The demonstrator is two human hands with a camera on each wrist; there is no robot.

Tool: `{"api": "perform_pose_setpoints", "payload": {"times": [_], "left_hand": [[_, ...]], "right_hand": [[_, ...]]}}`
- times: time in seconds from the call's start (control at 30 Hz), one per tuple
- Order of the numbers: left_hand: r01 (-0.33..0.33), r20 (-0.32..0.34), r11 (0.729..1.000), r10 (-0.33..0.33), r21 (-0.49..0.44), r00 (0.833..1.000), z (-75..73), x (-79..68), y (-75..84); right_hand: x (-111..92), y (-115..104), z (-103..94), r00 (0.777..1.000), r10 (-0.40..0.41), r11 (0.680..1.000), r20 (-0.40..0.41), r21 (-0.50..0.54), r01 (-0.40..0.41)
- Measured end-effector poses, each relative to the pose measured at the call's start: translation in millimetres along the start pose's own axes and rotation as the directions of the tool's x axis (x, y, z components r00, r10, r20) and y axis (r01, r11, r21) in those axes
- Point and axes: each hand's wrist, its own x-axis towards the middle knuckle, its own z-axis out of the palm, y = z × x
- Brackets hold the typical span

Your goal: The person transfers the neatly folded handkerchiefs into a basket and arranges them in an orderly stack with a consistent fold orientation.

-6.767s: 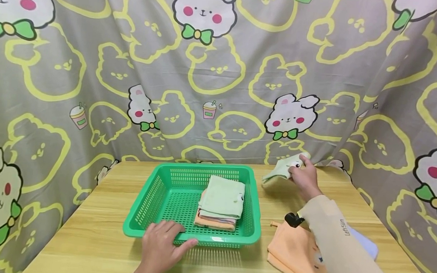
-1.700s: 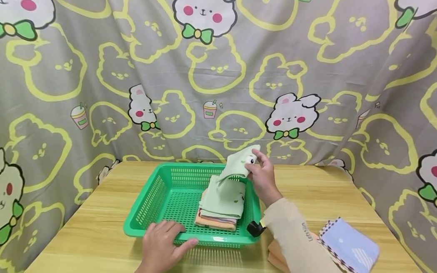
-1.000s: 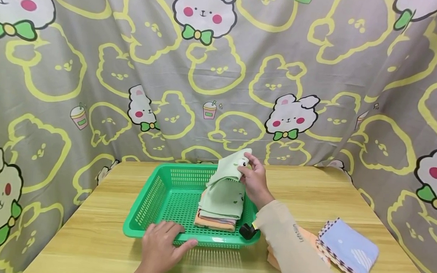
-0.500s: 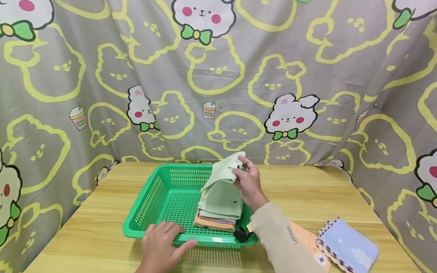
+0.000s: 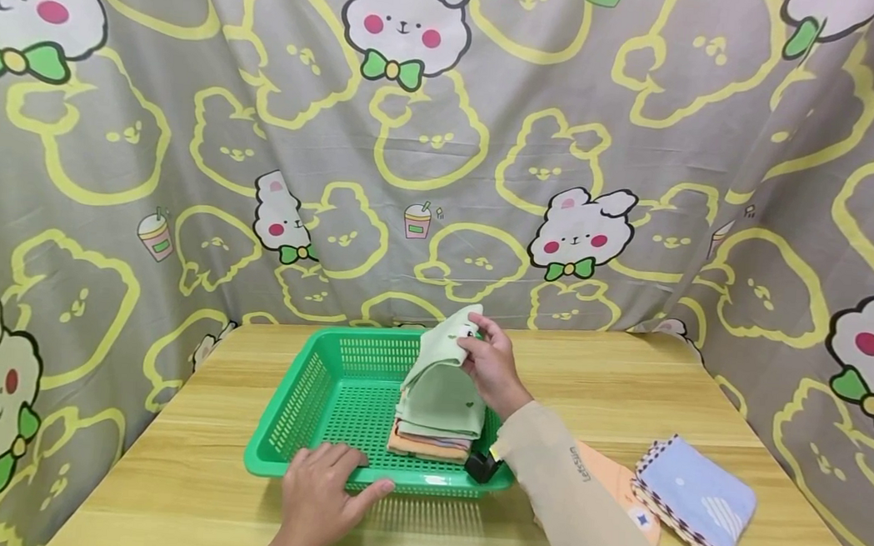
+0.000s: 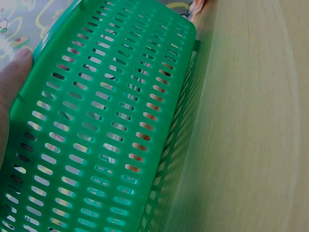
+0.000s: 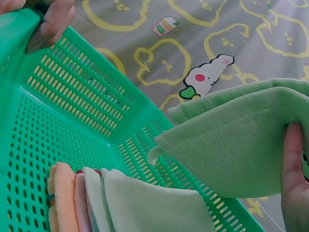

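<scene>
My right hand (image 5: 497, 367) pinches a folded light-green towel (image 5: 440, 342) by its right edge, thumb in front. The towel hangs tilted over the stack, its left end low near the stack's top. In the right wrist view the thumb (image 7: 292, 164) presses on this green towel (image 7: 231, 140). Below it, in the green basket (image 5: 270, 430), lies a pile of folded towels: another light-green towel (image 5: 440, 403) on top, orange towel (image 5: 429, 450) at the bottom. My left hand (image 5: 326, 496) rests on the basket's near rim, fingers over the edge, thumb along the rim.
Right of the basket, a folded blue towel (image 5: 701, 498) with a checked border lies on the wooden table (image 5: 184, 475). It overlaps an orange towel (image 5: 615, 484), partly hidden by my right sleeve (image 5: 567, 481). A patterned grey curtain (image 5: 444, 165) hangs behind the table.
My right hand has carried the green towel from the table's back right leftward over the basket, then slightly lower and further left above the stack. The left hand has stayed on the rim.
</scene>
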Motion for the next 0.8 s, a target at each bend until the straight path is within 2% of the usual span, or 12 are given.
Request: {"api": "perform_pose_setpoints", "payload": {"times": [0.27, 0.53, 0.8], "left_hand": [[0.003, 0.006, 1.000, -0.004, 0.004, 1.000, 0.1, 0.1, -0.2], [-0.001, 0.003, 1.000, 0.000, 0.006, 1.000, 1.2, -0.2, -0.9], [-0.001, 0.000, 1.000, 0.001, 0.001, 1.000, 2.8, -0.3, -1.7]], "right_hand": [[3, 2, 7.1, 1.000, 0.024, 0.996, -0.004, -0.081, -0.024], [5, 7, 4.7, 0.997, 0.065, 0.988, 0.028, -0.146, -0.060], [6, 10, 2.8, 0.996, 0.093, 0.970, 0.017, -0.229, -0.087]]}}
